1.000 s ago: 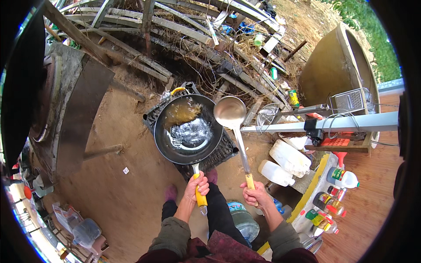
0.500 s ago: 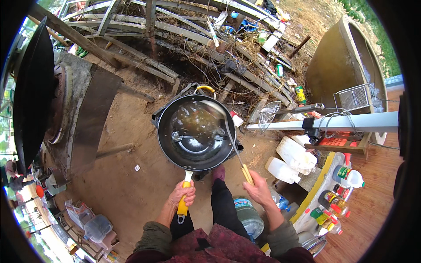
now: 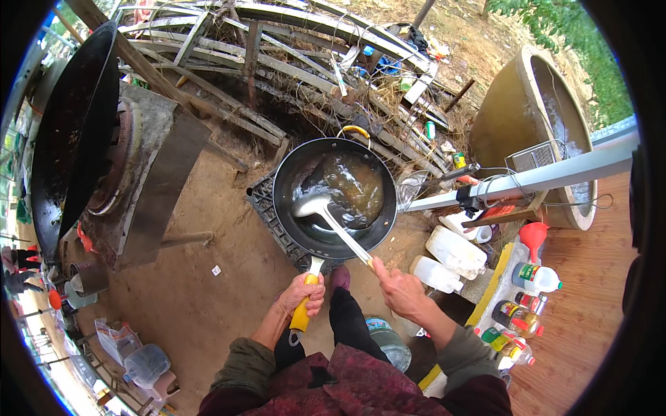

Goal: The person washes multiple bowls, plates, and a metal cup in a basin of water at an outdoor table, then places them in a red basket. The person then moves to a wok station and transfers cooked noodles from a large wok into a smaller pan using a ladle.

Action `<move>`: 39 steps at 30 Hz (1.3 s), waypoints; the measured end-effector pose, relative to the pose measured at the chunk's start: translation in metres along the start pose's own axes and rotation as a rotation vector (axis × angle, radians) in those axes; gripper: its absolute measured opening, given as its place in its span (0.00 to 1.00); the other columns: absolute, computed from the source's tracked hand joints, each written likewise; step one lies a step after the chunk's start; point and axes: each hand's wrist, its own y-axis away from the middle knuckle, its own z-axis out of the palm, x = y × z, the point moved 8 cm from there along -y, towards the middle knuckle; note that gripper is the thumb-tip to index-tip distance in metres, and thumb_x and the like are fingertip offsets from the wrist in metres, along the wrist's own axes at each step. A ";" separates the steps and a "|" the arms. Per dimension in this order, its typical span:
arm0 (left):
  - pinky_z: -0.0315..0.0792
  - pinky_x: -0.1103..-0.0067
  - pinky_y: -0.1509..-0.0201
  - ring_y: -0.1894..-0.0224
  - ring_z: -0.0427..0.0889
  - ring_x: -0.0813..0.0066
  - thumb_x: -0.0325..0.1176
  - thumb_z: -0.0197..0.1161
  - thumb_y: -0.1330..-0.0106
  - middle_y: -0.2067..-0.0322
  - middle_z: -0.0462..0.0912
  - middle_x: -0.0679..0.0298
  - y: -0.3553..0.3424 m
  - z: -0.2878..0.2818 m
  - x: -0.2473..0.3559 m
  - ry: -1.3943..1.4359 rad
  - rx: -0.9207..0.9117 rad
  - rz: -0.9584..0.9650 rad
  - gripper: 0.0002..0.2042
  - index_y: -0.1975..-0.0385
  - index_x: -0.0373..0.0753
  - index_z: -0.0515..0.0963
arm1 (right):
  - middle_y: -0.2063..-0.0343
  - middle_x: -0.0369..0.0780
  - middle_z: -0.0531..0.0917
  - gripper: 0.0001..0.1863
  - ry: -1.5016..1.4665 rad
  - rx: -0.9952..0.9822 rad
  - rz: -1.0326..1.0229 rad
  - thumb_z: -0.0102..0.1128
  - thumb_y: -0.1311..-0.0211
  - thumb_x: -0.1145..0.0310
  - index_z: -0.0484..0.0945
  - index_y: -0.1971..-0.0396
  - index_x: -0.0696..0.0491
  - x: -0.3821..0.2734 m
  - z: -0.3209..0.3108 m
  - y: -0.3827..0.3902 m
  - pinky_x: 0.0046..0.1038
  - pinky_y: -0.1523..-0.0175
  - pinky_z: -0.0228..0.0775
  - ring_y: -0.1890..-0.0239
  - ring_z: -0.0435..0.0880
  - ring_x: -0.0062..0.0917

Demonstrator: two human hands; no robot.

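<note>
A black wok with a long yellow handle holds a pool of shiny, brownish liquid. My left hand is closed round that handle, at the wok's near side. In my right hand is a metal ladle, gripped by its pale yellow end. The ladle's bowl sits inside the wok toward the left, its handle slanting across the near right rim. At the far rim the wok has a second, small yellow loop handle. A black crate-like stand shows beneath the wok's left side.
A large black wok leans by a concrete stove at left. Wooden slats lie beyond. At right are a big clay vat, a white pole, plastic jugs, several bottles and a red funnel.
The wok has shifted right, showing more of the stand on its left. The ladle's bowl has gone from the wok's far right side to its left part; my right hand still grips it.
</note>
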 end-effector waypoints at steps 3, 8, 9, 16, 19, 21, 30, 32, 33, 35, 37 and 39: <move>0.62 0.80 0.88 0.88 0.62 0.81 0.26 0.58 0.37 0.83 0.62 0.67 0.007 0.005 -0.001 0.040 -0.026 0.007 0.08 0.64 0.42 0.65 | 0.76 0.47 0.78 0.33 0.082 -0.105 -0.039 0.51 0.46 0.73 0.56 0.38 0.52 0.007 -0.026 0.035 0.40 0.74 0.71 0.77 0.80 0.41; 0.62 0.81 0.88 0.89 0.62 0.81 0.27 0.58 0.37 0.83 0.62 0.68 0.019 0.012 -0.013 0.117 -0.064 0.027 0.08 0.63 0.42 0.66 | 0.76 0.47 0.79 0.32 0.122 -0.170 -0.034 0.50 0.45 0.72 0.56 0.38 0.51 0.007 -0.050 0.065 0.39 0.75 0.71 0.77 0.81 0.39; 0.62 0.81 0.88 0.89 0.61 0.81 0.27 0.58 0.37 0.83 0.62 0.68 0.021 0.011 -0.015 0.103 -0.043 0.034 0.08 0.63 0.42 0.66 | 0.76 0.47 0.79 0.32 0.104 -0.157 -0.035 0.50 0.45 0.72 0.57 0.38 0.51 0.003 -0.047 0.060 0.39 0.75 0.71 0.77 0.81 0.40; 0.61 0.82 0.88 0.89 0.60 0.82 0.28 0.56 0.35 0.84 0.60 0.69 0.035 0.010 -0.016 0.137 -0.012 0.118 0.05 0.64 0.42 0.66 | 0.76 0.48 0.79 0.29 0.059 0.081 -0.039 0.48 0.44 0.72 0.59 0.39 0.51 -0.007 -0.014 -0.028 0.41 0.72 0.72 0.75 0.81 0.43; 0.61 0.82 0.88 0.89 0.60 0.82 0.29 0.54 0.34 0.84 0.61 0.69 0.044 0.009 -0.009 0.169 0.007 0.176 0.04 0.65 0.41 0.66 | 0.76 0.49 0.79 0.28 -0.020 0.093 -0.060 0.48 0.43 0.71 0.60 0.40 0.51 0.000 -0.018 -0.045 0.42 0.72 0.71 0.75 0.80 0.44; 0.61 0.83 0.88 0.89 0.60 0.82 0.28 0.54 0.34 0.84 0.61 0.69 0.048 0.013 0.004 0.180 0.012 0.212 0.03 0.65 0.41 0.67 | 0.76 0.49 0.79 0.28 -0.055 0.100 -0.078 0.48 0.43 0.71 0.61 0.40 0.50 0.008 -0.026 -0.037 0.43 0.72 0.70 0.75 0.80 0.44; 0.63 0.79 0.88 0.87 0.62 0.82 0.28 0.54 0.37 0.83 0.62 0.70 0.045 0.088 0.111 -0.236 0.213 0.266 0.03 0.68 0.43 0.67 | 0.67 0.52 0.80 0.33 -0.531 0.501 0.047 0.59 0.49 0.71 0.62 0.39 0.53 0.043 -0.028 0.090 0.40 0.66 0.71 0.70 0.80 0.46; 0.63 0.79 0.88 0.87 0.63 0.81 0.27 0.53 0.38 0.83 0.63 0.69 0.027 0.122 0.145 -0.447 0.284 0.322 0.05 0.71 0.43 0.64 | 0.67 0.50 0.81 0.35 -0.620 0.578 0.100 0.59 0.50 0.72 0.61 0.39 0.52 0.047 -0.021 0.108 0.39 0.66 0.72 0.69 0.80 0.46; 0.63 0.80 0.88 0.87 0.64 0.81 0.27 0.54 0.39 0.82 0.64 0.69 0.016 0.141 0.158 -0.488 0.290 0.348 0.05 0.72 0.43 0.64 | 0.67 0.51 0.81 0.35 -0.647 0.609 0.121 0.60 0.51 0.72 0.61 0.39 0.52 0.051 -0.020 0.114 0.39 0.66 0.72 0.69 0.80 0.47; 0.65 0.78 0.89 0.87 0.68 0.79 0.25 0.57 0.41 0.82 0.67 0.66 -0.005 0.178 0.184 -0.624 0.318 0.467 0.07 0.71 0.40 0.64 | 0.67 0.51 0.80 0.35 -0.715 0.641 0.149 0.60 0.51 0.72 0.62 0.39 0.54 0.056 -0.020 0.121 0.40 0.65 0.72 0.67 0.80 0.48; 0.67 0.77 0.89 0.88 0.70 0.76 0.25 0.58 0.45 0.84 0.69 0.64 -0.020 0.207 0.204 -0.926 0.431 0.616 0.09 0.72 0.39 0.63 | 0.70 0.51 0.81 0.33 -0.656 0.694 0.159 0.59 0.48 0.72 0.62 0.39 0.54 0.061 -0.031 0.127 0.36 0.71 0.72 0.75 0.80 0.42; 0.69 0.76 0.88 0.87 0.74 0.74 0.24 0.59 0.48 0.81 0.73 0.60 -0.025 0.222 0.222 -1.204 0.718 0.743 0.12 0.64 0.35 0.66 | 0.66 0.50 0.81 0.33 -0.560 0.755 0.154 0.58 0.49 0.74 0.62 0.40 0.56 0.061 -0.047 0.135 0.32 0.67 0.72 0.72 0.81 0.38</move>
